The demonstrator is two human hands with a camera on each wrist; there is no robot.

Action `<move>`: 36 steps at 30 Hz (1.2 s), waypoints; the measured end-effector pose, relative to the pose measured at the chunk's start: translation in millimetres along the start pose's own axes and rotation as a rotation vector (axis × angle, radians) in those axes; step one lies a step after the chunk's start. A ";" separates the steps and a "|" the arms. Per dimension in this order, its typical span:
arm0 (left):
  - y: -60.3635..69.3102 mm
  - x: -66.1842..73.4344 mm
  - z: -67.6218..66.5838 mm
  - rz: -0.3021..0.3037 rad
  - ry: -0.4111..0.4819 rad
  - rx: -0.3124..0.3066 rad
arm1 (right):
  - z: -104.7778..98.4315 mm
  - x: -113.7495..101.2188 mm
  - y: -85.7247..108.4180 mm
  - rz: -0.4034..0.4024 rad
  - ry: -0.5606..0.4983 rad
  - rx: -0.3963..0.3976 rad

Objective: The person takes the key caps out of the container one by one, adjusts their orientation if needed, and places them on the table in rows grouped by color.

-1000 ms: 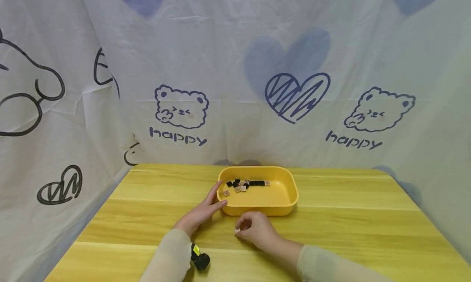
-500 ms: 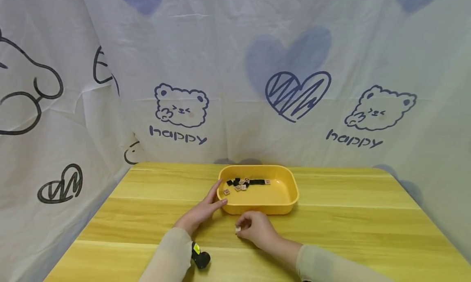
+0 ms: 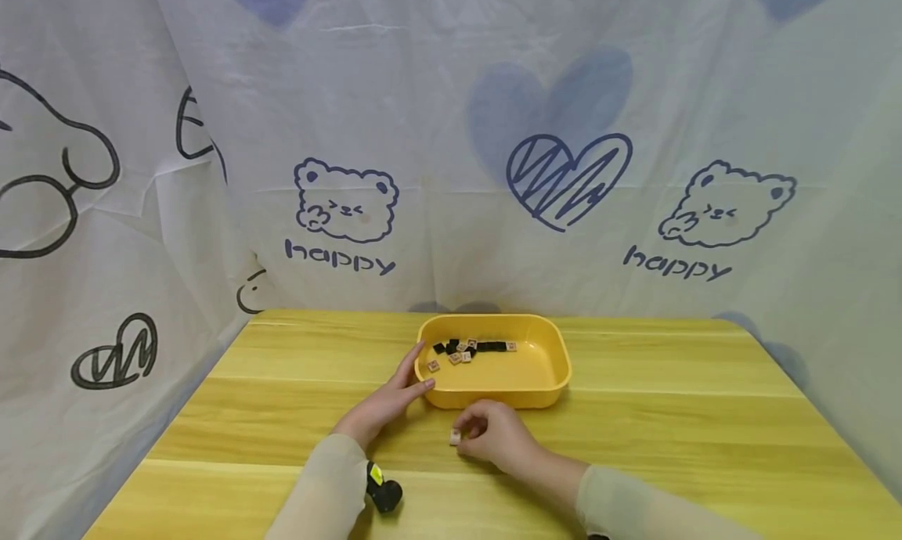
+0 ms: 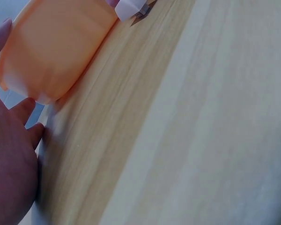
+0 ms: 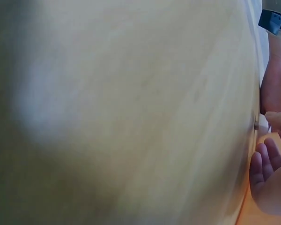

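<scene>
Pinching the white tile (image 3: 455,437) just in front of the yellow tray (image 3: 532,399)

And there it is, caught between thumb and fingertip of the right hand (image 3: 496,440), that grip firmly on the tile; whether it touches the tabletop (image 3: 655,438), we can't tell! Over on the other side, the left hand (image 3: 386,408) rests at the tray's left end, thumb at the rim, fingers extended, its grip relaxed. Inside, what a jumble of black tiles (image 3: 440,348) and pale tiles (image 3: 466,357) towards the left, a black row (image 3: 492,347) running right and one pale end tile (image 3: 511,347) capping it! A black device (image 3: 384,495) sits beside the left sleeve (image 3: 327,485), and behind everything hangs a printed cloth (image 3: 451,243), all hearts and bears.
</scene>
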State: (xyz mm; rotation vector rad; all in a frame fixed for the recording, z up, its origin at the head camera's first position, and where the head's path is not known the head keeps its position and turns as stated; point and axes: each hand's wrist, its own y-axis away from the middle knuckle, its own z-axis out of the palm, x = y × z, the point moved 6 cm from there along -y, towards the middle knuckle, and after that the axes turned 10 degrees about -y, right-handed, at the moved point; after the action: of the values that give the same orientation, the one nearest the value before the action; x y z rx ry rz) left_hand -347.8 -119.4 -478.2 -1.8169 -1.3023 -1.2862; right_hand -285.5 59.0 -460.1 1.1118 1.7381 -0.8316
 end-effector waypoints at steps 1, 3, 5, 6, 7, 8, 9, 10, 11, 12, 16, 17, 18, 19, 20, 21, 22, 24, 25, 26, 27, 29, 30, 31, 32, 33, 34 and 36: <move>0.1 -0.2 0.0 -0.001 0.001 -0.002 | -1.6 0.0 0.4 0.002 -0.008 -0.001; 0.6 -0.6 0.0 -0.005 0.001 -0.006 | -4.9 -0.4 1.1 -0.004 -0.017 -0.005; 1.3 -0.2 0.2 -0.006 -0.002 -0.009 | -7.9 -2.4 2.5 -0.022 -0.024 -0.022; 1.4 -0.1 0.4 -0.008 -0.003 -0.011 | -9.4 -3.5 3.3 -0.032 -0.024 -0.034; 1.6 0.2 0.4 -0.009 -0.005 -0.011 | -11.1 -4.8 3.9 -0.039 -0.026 -0.046; 1.7 0.6 0.5 -0.009 -0.005 -0.012 | -12.6 -6.4 4.6 -0.052 -0.023 -0.059; 2.0 1.1 0.6 -0.008 -0.005 -0.013 | -14.2 -8.4 5.3 -0.064 -0.020 -0.073; 2.2 1.3 0.7 -0.012 -0.004 -0.014 | -15.8 -10.4 6.1 -0.072 -0.017 -0.084; 2.4 1.2 0.7 -0.016 -0.004 -0.014 | -17.5 -12.4 6.5 -0.078 -0.015 -0.094; 2.6 1.3 0.7 -0.019 -0.003 -0.015 | -19.4 -14.4 6.9 -0.084 -0.008 -0.101; 2.7 1.2 0.2 -0.020 -0.003 -0.010 | -26.9 -24.5 6.8 -0.107 0.010 -0.123; 2.5 1.1 0.0 -0.018 -0.001 -0.009 | -28.6 -26.9 6.4 -0.113 0.017 -0.129; 2.4 1.3 -0.1 -0.015 0.001 -0.007 | -30.4 -29.3 6.0 -0.120 0.024 -0.133; 2.2 1.2 -0.2 -0.014 0.002 -0.005 | -32.1 -31.5 5.3 -0.124 0.027 -0.137; 2.1 1.3 -0.2 -0.014 0.002 -0.004 | -33.7 -33.8 4.5 -0.132 0.027 -0.142; 1.9 1.0 -0.1 -0.017 0.004 -0.003 | -35.3 -35.6 3.3 -0.141 0.030 -0.146; 1.8 0.8 -0.2 -0.019 0.004 -0.001 | -36.9 -37.3 2.1 -0.147 0.031 -0.151; 1.7 0.6 -0.3 -0.023 0.001 0.001 | -40.4 -41.9 -0.8 -0.164 0.027 -0.160; 1.4 0.3 -0.4 -0.026 -0.001 0.002 | -42.4 -43.9 -2.8 -0.174 0.024 -0.161; 1.2 0.2 -0.5 -0.027 -0.003 0.003 | -44.6 -46.0 -4.9 -0.183 0.019 -0.163; 1.0 -0.1 -0.6 -0.030 -0.004 0.003 | -46.8 -48.0 -7.2 -0.195 0.022 -0.160; 0.7 -0.5 -0.8 -0.035 -0.006 0.003 | -51.4 -52.4 -11.8 -0.213 0.020 -0.154; 0.5 -0.6 -0.9 -0.033 -0.007 0.003 | -53.6 -53.9 -14.3 -0.219 0.020 -0.149; 0.4 -0.5 -0.9 -0.031 -0.007 0.003 | -55.3 -55.0 -16.7 -0.222 0.018 -0.146; 0.5 -0.3 -0.8 -0.029 -0.007 0.002 | -56.8 -56.0 -18.9 -0.229 0.021 -0.144; 0.6 0.0 -0.6 -0.028 -0.007 0.001 | -58.0 -56.2 -21.3 -0.230 0.025 -0.142; 0.7 0.2 -0.5 -0.026 -0.006 0.001 | -59.0 -56.0 -23.6 -0.227 0.028 -0.141; 1.0 0.9 -0.4 -0.019 -0.006 0.003 | -61.0 -53.4 -28.3 -0.211 0.029 -0.136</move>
State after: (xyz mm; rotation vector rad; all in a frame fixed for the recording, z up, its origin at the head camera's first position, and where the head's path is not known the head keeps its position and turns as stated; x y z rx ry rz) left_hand -346.9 -119.7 -477.2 -1.8120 -1.3271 -1.2896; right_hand -320.0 83.6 -385.5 0.8646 1.9297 -0.8142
